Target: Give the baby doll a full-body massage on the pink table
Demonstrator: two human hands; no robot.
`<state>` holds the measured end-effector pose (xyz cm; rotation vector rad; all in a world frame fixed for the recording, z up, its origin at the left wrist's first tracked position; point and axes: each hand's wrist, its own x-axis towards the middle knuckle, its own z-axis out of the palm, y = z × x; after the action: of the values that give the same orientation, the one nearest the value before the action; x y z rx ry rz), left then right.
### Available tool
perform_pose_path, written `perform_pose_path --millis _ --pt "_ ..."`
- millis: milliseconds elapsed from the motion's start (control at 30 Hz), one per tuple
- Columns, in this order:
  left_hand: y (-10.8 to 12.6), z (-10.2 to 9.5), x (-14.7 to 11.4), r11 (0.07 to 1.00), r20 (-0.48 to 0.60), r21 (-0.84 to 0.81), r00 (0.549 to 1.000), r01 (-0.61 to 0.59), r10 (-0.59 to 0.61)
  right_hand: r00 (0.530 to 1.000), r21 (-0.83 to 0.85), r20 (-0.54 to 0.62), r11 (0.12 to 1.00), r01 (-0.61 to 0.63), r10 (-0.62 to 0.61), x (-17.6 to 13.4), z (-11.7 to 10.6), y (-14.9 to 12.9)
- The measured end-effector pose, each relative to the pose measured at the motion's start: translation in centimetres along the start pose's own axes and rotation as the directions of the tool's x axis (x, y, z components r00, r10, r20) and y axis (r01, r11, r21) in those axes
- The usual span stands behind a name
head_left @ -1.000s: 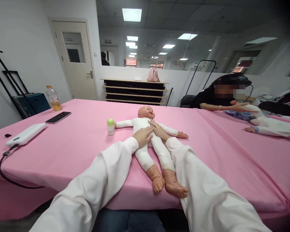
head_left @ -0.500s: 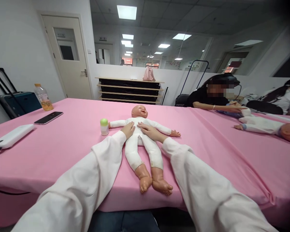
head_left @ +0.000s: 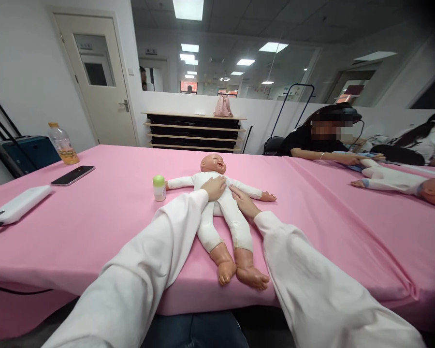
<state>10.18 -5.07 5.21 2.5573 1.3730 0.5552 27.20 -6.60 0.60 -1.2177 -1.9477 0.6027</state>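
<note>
In the head view, a white-bodied, tan-footed doll lies face-up on the pink-clothed counter. The left hand, flat and unclenched, covers its belly; the right hand, loosely extended, apparently touches its side. A green-lidded white bottle stands just beside the doll's arm.

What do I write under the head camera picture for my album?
Left hand on a white-suited doll, right hand at its side, green-capped bottle standing nearby on the pink cloth.

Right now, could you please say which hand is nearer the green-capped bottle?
Left: the left hand, on the doll, is right of the bottle; the right hand is farther right.
</note>
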Motion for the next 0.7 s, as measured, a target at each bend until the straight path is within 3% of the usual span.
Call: perform_pose_path --millis 100,233,333,433,533,700 --pt "-2.4 -0.3 0.8 0.995 -0.081 -0.054 0.993 0.082 -0.086 0.994 0.008 0.075 0.997 0.077 -0.077 -1.5 -0.4 -2.0" --pt "-5.0 0.0 -1.5 0.971 -0.176 -0.173 0.964 0.167 -0.197 0.962 -0.045 0.203 0.98 0.193 -0.18 0.3 0.7 -5.7" --pt "-4.9 0.8 -4.2 0.947 -0.157 -0.212 0.948 0.242 -0.277 0.947 -0.071 0.251 0.972 0.226 -0.202 3.6 2.1 -6.9" --pt "-3.6 1.3 -5.6 0.952 -0.139 -0.205 0.956 0.226 -0.257 0.963 -0.08 0.193 0.975 0.208 -0.189 6.7 3.0 -6.4" --pt "-2.1 1.2 -4.8 0.96 -0.103 -0.186 0.968 0.207 -0.229 0.977 -0.087 0.138 0.981 0.173 -0.161 8.1 3.0 -5.3" --pt "-1.6 0.5 -0.5 0.971 -0.053 -0.109 0.974 0.213 -0.219 0.993 -0.099 0.04 0.988 0.118 -0.114 7.3 1.9 -2.8"
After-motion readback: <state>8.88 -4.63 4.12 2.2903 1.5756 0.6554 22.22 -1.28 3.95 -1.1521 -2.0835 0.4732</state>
